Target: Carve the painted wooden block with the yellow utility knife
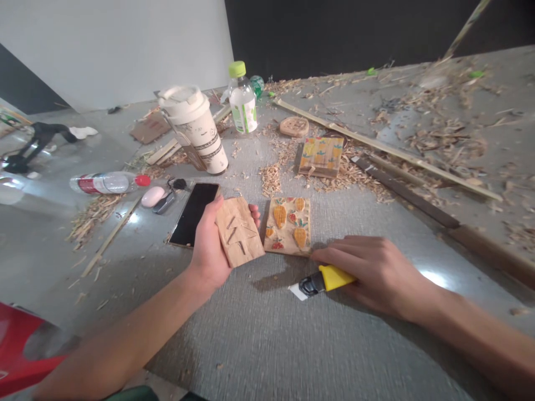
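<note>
in the head view, a carved wooden block [239, 231] is held by the left hand [213, 236], clamped between thumb and fingers, above the grey table [251, 340]. by the right hand [371, 270], a yellow cutter [328, 280] is gripped, its fingers closed around the handle, its blade pointed leftward. the painted wooden tile [288, 225] is touched by the right index finger at its near corner. beside the left hand, a black phone [195, 214] is seen lying flat.
</note>
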`<state>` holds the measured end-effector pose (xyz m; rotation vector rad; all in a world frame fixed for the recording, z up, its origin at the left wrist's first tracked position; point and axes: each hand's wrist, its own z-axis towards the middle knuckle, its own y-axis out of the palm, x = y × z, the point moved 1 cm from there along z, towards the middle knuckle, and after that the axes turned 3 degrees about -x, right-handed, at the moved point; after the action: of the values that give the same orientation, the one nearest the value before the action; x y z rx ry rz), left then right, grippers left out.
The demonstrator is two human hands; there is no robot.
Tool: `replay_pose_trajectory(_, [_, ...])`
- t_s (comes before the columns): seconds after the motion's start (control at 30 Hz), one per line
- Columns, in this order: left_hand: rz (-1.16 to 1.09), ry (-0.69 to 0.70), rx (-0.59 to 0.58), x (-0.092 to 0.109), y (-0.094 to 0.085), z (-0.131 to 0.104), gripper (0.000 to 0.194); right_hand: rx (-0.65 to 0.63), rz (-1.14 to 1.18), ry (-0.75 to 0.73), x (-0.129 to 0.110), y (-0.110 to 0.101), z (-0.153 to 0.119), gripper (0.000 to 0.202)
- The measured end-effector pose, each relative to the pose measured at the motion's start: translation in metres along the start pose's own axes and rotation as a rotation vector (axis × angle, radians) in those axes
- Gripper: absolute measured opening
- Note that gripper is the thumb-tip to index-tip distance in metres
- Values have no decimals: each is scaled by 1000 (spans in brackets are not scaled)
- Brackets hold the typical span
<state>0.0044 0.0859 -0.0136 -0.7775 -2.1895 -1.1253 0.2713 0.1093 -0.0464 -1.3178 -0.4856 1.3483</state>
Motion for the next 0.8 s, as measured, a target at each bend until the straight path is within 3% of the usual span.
replay_pose_trajectory(0.8, [14, -10, 3, 2, 0, 2, 42, -5, 8, 13, 0, 0, 0, 26])
